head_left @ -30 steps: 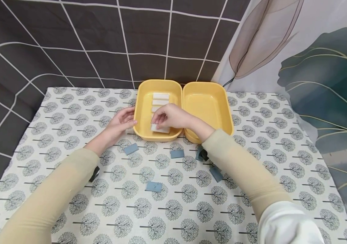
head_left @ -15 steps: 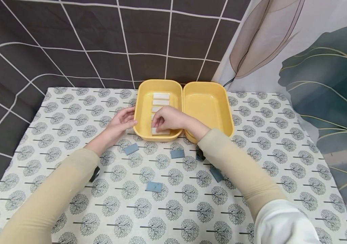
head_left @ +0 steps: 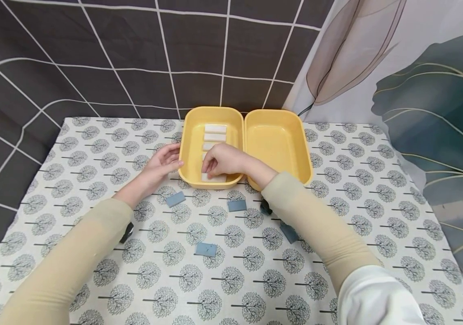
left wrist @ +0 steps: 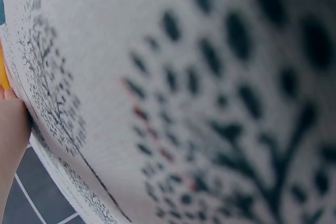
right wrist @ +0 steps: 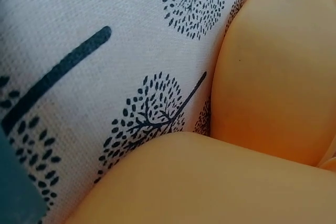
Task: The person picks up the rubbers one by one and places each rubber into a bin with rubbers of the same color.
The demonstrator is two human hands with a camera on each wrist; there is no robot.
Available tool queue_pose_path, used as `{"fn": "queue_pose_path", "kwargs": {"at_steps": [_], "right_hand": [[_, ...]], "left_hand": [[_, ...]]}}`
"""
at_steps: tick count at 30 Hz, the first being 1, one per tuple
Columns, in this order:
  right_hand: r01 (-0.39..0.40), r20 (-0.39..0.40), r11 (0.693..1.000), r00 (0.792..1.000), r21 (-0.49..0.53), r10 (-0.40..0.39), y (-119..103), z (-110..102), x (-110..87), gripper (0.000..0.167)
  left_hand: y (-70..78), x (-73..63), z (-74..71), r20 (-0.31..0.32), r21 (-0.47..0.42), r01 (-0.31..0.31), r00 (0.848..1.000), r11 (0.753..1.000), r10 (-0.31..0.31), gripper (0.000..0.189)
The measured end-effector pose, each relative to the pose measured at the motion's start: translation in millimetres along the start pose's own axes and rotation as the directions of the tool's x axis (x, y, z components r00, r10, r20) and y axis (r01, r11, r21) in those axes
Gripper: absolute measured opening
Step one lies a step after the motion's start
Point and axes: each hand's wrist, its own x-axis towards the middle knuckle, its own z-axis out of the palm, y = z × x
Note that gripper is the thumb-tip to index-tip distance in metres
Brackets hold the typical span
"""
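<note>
An opened yellow box lies at the back of the table, its left half [head_left: 192, 155] and right half [head_left: 278, 149] side by side. My left hand [head_left: 159, 163] holds the left half at its left wall, the thumb over the rim. Inside that half, several white tiles [head_left: 215, 136] form a column. My right hand [head_left: 227, 159] reaches over from the right and pinches the nearest white tile [head_left: 217, 178] at the column's near end. Its fingers and knuckles hide parts of the tiles behind. The right wrist view shows the box's outer walls [right wrist: 273, 72], not the fingers.
Several blue-grey tiles lie before the box on the tree-print cloth: one blue tile [head_left: 175, 199] at left, another [head_left: 237, 205] mid-table, another [head_left: 205, 249] nearer. More sit partly under the right forearm, one tile [head_left: 289, 233] among them. A dark gridded curtain [head_left: 133, 54] hangs behind.
My right hand has lowered the white tile and moved slightly toward me, laying it flat at the near end of the column. My left hand stays at the box wall.
</note>
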Motion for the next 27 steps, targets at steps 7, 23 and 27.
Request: {"fn": "queue_pose_path", "kwargs": {"at_steps": [7,23,27], "right_hand": [[0.005,0.010,1.000,1.000,-0.030,-0.005,1.0,0.9,0.8,0.012],[-0.015,0.003,0.997,1.000,-0.073,0.016,0.5,2.2,-0.6,0.015],[-0.019,0.000,0.996,1.000,-0.082,0.019,-0.9,2.2,-1.1,0.015]], "left_hand": [[-1.0,-1.4,0.1,0.001,-0.017,-0.018,1.000,1.000,0.018,0.069],[-0.7,-0.8,0.6,-0.002,-0.010,-0.019,1.000,1.000,0.019,0.070],[-0.7,-0.2,0.5,-0.004,-0.004,-0.021,1.000,1.000,0.021,0.069]]}}
